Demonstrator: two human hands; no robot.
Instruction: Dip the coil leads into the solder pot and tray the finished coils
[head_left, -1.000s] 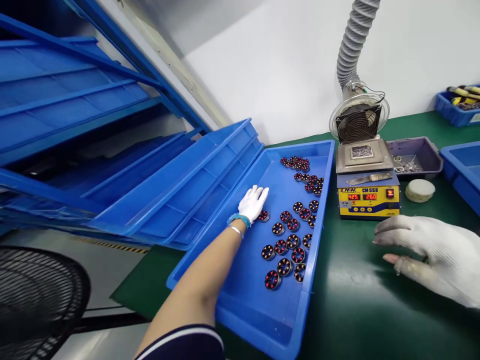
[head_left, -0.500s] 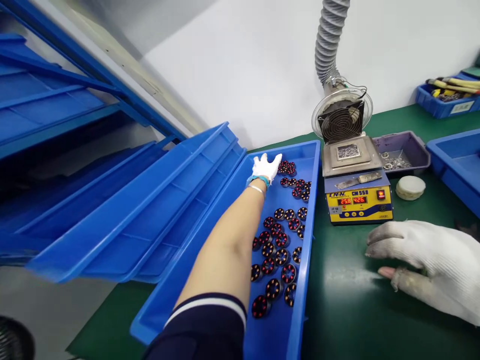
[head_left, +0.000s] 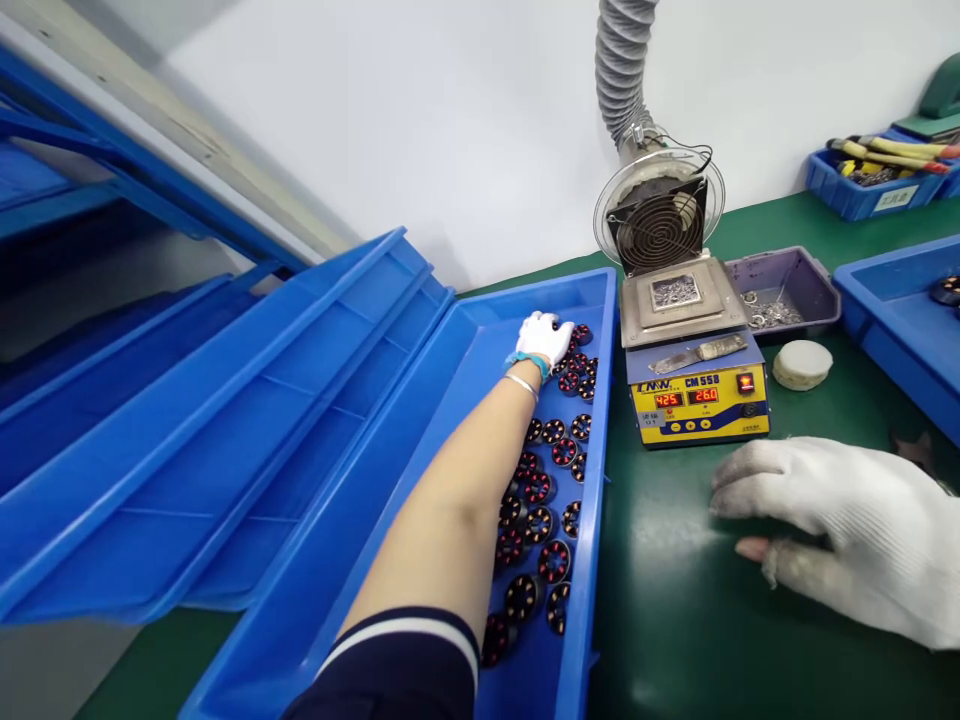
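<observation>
My left hand (head_left: pixel 545 338), in a white glove, reaches to the far end of a long blue tray (head_left: pixel 390 520) and curls down over a cluster of small round motor stators (head_left: pixel 579 358). Whether it grips one is hidden by the glove. More stators (head_left: pixel 538 520), black with red windings, lie scattered along the tray beside my forearm. My right hand (head_left: pixel 840 525), also in a white glove with worn fingertips, rests flat on the green table mat (head_left: pixel 697 620) with its fingers spread and holds nothing.
A yellow and blue solder pot (head_left: pixel 694 350) stands right of the tray, with a fume fan (head_left: pixel 658 215) and grey hose (head_left: pixel 622 60) behind. A purple tray (head_left: pixel 784 290), a white round pad (head_left: pixel 802 363), blue bins (head_left: pixel 900 310) and stacked blue trays (head_left: pixel 187 420) surround the work area.
My left hand has moved from the tray's middle to its far end and curled over the stator cluster. My right hand has stayed flat on the mat. The view has shifted left.
</observation>
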